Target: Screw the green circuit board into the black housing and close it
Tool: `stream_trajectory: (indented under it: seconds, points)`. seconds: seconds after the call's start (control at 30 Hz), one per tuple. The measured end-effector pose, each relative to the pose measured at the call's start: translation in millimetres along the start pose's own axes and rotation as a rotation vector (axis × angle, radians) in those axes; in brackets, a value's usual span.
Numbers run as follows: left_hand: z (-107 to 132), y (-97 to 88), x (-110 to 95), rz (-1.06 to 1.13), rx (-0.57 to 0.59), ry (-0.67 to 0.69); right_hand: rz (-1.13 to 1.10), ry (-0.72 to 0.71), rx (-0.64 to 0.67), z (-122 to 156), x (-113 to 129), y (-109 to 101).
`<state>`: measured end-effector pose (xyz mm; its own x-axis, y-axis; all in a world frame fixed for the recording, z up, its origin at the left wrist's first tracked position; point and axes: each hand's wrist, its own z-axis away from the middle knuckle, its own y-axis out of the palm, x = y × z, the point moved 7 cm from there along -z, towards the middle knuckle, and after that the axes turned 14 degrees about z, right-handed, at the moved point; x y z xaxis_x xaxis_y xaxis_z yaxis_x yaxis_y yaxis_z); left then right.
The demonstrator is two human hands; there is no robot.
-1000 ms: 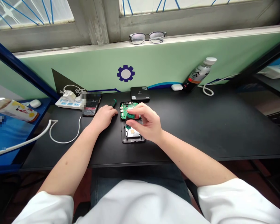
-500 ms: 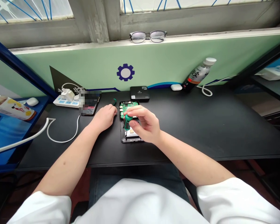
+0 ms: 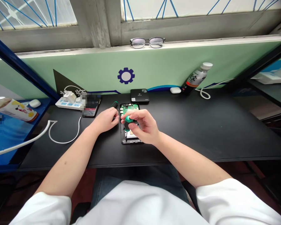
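Observation:
My right hand (image 3: 145, 126) is closed around the green and black handle of a screwdriver (image 3: 127, 124), thumb on one side and fingers on the other. It points down over an opened black device casing (image 3: 122, 141), and its tip is hidden. A green circuit board (image 3: 128, 107) shows in the casing's far half, a silvery plate (image 3: 131, 135) in its near half. At the casing's left edge, my left hand (image 3: 107, 119) rests on the desk with curled fingers; whatever they hold is hidden. Just beyond those fingers lies another green and black handle (image 3: 114, 104).
A flat black box (image 3: 140, 95) lies behind the casing. To the left are a phone (image 3: 91, 107), a white power strip (image 3: 69, 102) and a looped white cable (image 3: 64, 142). A bottle (image 3: 196, 78) leans on the partition near a white case (image 3: 175, 90). Glasses (image 3: 148, 42) sit on the ledge.
The screwdriver handle's top has tipped toward me, and it looks shorter. My left fingers have shifted slightly toward the casing. The camera has tilted up a little.

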<state>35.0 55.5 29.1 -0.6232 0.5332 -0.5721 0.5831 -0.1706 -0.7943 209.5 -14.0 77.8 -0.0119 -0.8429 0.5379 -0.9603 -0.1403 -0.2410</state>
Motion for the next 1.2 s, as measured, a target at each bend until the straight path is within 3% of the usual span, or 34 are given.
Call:
stream_trajectory:
  seconds: [0.13, 0.27, 0.47, 0.6, 0.7, 0.93, 1.2]
  points:
    - [0.7, -2.3, -3.8, 0.03, -0.045, 0.03, 0.134, -0.066, -0.018, -5.0, 2.9, -1.5]
    - [0.5, -4.5, -2.1, 0.039, -0.07, 0.038, 0.132, -0.109, -0.027, -8.3, 3.1, -2.3]
    - [2.9, -6.9, -7.2, 0.033, -0.078, 0.062, 0.143, -0.022, 0.005, -5.1, -9.8, -1.5]
    - [3.4, -6.2, -16.6, 0.068, -0.07, 0.109, 0.162, 0.036, -0.06, -1.2, -16.3, -7.0]
    - [2.9, -7.1, -19.3, 0.068, -0.09, 0.126, 0.187, 0.029, -0.111, 0.7, -15.5, -9.9]
    - [3.0, -7.1, -15.8, 0.014, -0.103, 0.117, 0.18, 0.075, -0.072, 0.6, -21.4, -8.0]
    - [4.9, -8.8, -11.6, 0.021, -0.136, 0.136, 0.221, 0.008, -0.07, 0.2, -16.1, -6.7]
